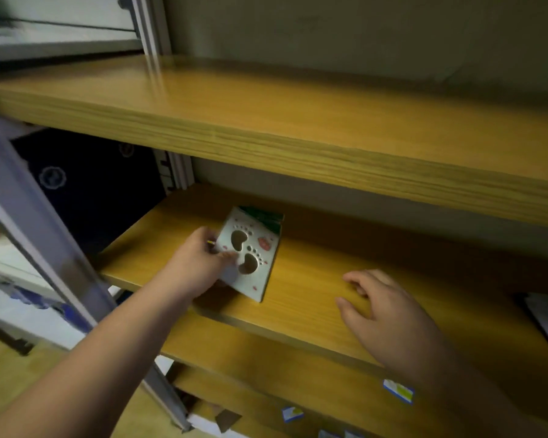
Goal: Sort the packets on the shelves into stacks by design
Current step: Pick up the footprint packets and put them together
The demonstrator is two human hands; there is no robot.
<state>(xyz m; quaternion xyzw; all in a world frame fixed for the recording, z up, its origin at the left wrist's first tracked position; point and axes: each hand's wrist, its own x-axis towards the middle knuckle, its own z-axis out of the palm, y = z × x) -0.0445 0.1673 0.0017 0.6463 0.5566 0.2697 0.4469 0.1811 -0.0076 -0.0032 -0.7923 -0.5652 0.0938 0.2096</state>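
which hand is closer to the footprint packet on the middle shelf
Left. The left hand grips the footprint packet by its left edge, thumb on its face. The right hand rests flat on the shelf to the packet's right, apart from it.

smooth yellow wood-grain shelves (298, 121), faint sheen on the boards, pale matt metal upright (45, 216), glossy white printed packet (250, 257), thin card-like edges
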